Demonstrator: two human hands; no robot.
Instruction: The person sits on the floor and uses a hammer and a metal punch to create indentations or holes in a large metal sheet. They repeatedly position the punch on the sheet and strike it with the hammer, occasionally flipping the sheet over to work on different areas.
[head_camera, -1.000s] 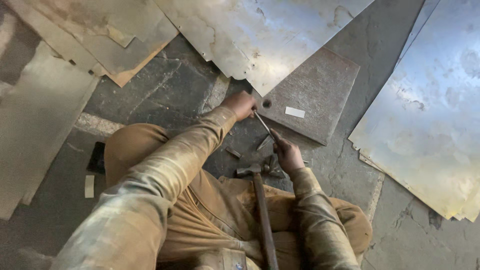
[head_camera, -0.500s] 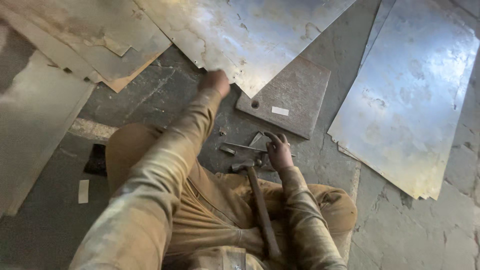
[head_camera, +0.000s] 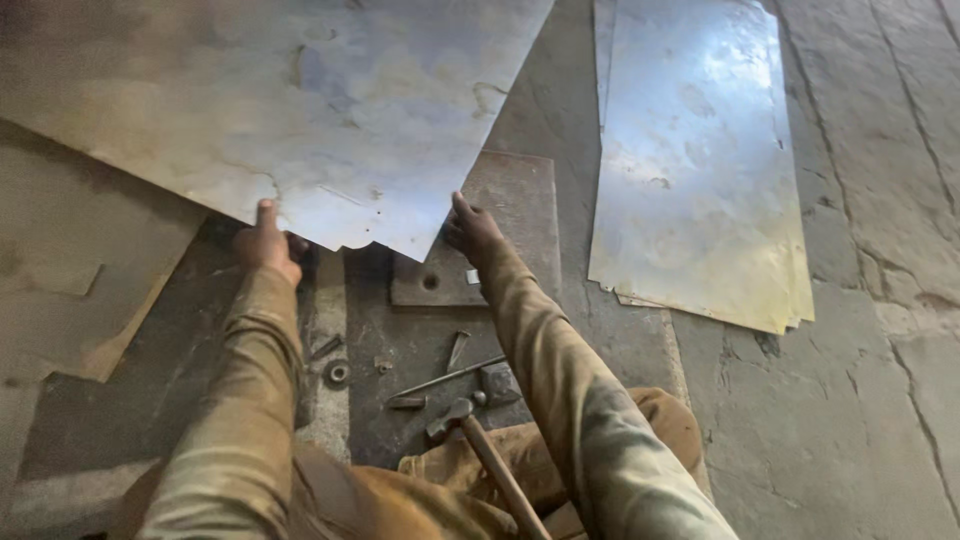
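Sheet (head_camera: 300, 110): near edge pinched by left hand (head_camera: 268, 245) and right hand (head_camera: 472, 232); repositioning step, needs even pull over block (head_camera: 500, 250).

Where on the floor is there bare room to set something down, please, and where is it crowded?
The stone floor right of the stacked metal sheets is bare. A narrow strip of floor runs between that stack and the dark steel plate. It is crowded in front of the knees, around the hammer, rod and small ring, and under the big sheet that both hands grip.
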